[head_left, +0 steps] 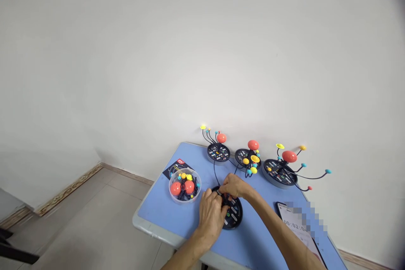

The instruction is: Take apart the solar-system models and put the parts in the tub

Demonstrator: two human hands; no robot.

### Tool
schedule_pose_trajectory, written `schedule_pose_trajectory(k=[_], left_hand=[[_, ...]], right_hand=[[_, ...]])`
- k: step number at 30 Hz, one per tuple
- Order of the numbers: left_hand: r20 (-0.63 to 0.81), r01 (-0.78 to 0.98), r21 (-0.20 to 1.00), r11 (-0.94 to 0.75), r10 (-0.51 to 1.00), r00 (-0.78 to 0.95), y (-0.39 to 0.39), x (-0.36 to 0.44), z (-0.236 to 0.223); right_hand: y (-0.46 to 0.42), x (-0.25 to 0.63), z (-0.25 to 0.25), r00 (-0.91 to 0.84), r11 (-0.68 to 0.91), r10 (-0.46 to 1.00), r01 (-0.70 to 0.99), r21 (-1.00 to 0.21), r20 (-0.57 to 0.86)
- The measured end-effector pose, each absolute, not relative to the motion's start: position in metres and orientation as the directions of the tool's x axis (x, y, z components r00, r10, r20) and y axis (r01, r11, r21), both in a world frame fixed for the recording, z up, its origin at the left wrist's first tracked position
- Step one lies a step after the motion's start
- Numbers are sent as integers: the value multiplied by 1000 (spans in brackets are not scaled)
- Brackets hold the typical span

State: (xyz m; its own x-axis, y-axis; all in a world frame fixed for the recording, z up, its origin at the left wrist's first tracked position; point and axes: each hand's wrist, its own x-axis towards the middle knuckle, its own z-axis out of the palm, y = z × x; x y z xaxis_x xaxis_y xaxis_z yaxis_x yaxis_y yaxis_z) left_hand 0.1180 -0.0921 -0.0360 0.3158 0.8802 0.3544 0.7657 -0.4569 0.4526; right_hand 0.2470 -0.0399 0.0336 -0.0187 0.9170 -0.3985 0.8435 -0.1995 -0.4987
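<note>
Left hand (210, 216) and right hand (232, 186) work with fingers curled closed on the black solar-system model base (236, 216) (exact pinch points hidden by the fingers).

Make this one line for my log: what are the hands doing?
left hand: on black round base | right hand: on same base | beside: clear tub

A plastic tub (184, 186) sits left of the round base (236, 218), three planet models (248, 159) behind.
</note>
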Motion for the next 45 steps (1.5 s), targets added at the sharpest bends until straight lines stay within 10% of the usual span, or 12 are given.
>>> schedule_pose_trajectory(k=[24, 45], left_hand=[[351, 714, 531, -456, 885, 304, -89, 117, -41], [453, 600, 631, -492, 861, 230, -96, 108, -38]], right_hand=[[-119, 222, -15, 266, -30, 924, 768, -639, 276], [-151, 228, 28, 322, 161, 781, 724, -671, 535]])
